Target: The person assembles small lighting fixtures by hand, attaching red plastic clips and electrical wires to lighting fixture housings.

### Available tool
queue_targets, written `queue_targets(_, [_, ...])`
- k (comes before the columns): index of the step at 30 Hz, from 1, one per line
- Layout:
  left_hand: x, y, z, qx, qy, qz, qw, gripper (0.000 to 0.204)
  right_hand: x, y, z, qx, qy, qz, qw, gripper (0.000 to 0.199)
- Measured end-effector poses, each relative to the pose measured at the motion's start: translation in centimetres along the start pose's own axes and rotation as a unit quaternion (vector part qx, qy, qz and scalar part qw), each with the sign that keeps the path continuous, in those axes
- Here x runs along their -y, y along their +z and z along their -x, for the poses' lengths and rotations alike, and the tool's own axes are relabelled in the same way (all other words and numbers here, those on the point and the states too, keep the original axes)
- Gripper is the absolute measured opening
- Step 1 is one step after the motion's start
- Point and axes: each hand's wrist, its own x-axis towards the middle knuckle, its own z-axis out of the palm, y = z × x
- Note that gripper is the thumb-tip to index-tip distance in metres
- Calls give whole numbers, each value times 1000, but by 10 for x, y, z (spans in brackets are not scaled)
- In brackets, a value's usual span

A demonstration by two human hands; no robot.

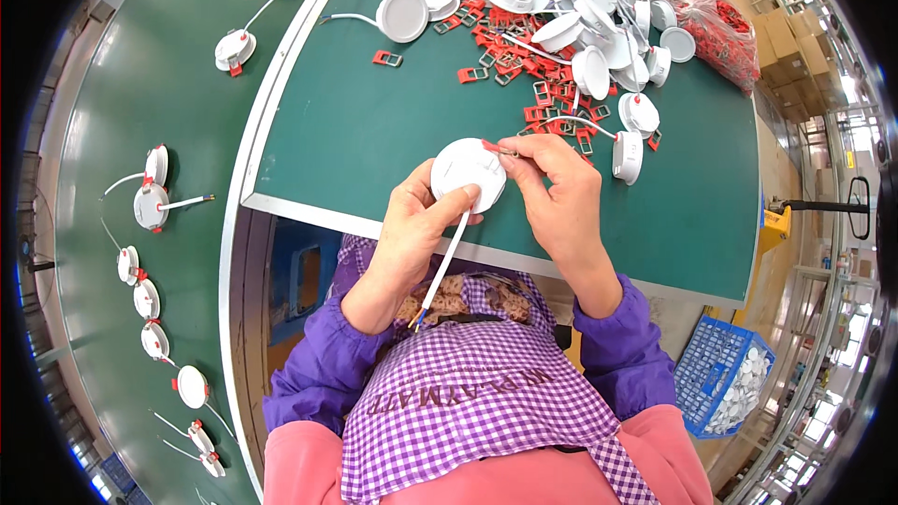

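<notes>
My left hand (pixel 418 212) grips a round white downlight (pixel 460 166) over the table's near edge, thumb across its back. From the light a white cable (pixel 445 266) hangs toward my apron, with bare coloured wire ends at its tip. My right hand (pixel 559 189) pinches a small red spring clip (pixel 498 148) against the light's upper right rim. Whether the clip is seated there, I cannot tell. Beyond my hands lie loose red clips (pixel 552 89) with metal loops, beside a heap of white downlights (pixel 599 19).
A clear bag of red clips (pixel 716 28) sits at the table's far right. On the green belt (pixel 103 187) to the left, several downlights with red clips (pixel 150 206) stand in a line. A blue crate (pixel 697 369) with white parts is on the floor at right.
</notes>
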Motion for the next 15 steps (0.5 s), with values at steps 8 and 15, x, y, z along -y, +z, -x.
queue_targets(8, [5,-8,3,-39,-26,123,991,35,0,-2,13,9,77,-51,996,14])
queue_targets(15, [19,-1,0,-85,33,195,977,34,7,9,22,-10,192,-110,975,16])
